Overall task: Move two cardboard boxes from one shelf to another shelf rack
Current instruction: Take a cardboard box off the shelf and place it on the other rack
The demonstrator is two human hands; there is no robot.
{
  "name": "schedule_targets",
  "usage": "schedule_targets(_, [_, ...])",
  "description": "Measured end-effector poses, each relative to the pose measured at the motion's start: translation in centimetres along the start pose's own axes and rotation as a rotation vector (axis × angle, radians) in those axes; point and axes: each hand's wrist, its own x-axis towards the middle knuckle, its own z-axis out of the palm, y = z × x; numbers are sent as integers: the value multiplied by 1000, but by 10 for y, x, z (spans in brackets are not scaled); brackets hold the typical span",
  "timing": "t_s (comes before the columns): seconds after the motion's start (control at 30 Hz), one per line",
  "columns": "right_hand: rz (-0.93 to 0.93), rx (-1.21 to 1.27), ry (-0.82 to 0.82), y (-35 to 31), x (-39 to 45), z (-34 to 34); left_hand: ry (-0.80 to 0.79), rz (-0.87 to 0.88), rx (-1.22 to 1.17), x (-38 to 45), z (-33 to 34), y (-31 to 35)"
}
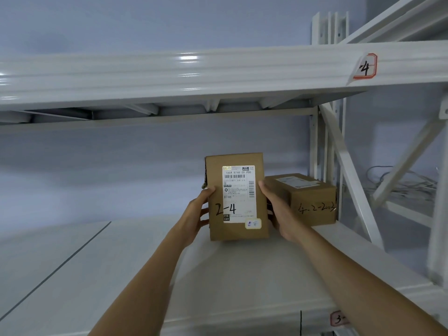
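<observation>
An upright cardboard box with a white shipping label and "2-4" handwritten on it stands on end over the white shelf board. My left hand grips its left side and my right hand grips its right side. Whether its bottom edge touches the board I cannot tell. A second cardboard box, marked "4-2-2003", lies flat on the same shelf just behind and to the right, close to my right hand.
The white shelf beam above carries a tag reading "4". White uprights and diagonal braces close the rack's right end. Loose cables lie beyond them. A tag starting "3-" sits on the front edge.
</observation>
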Motion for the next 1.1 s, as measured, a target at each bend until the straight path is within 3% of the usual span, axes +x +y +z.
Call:
schedule_targets(0.5, [-41,-36,69,2,-11,1,-20,38,95,-9,-4,-3])
schedule_targets(1.1, [44,-98,70,-30,-32,13,24,32,-4,-23,-13,10])
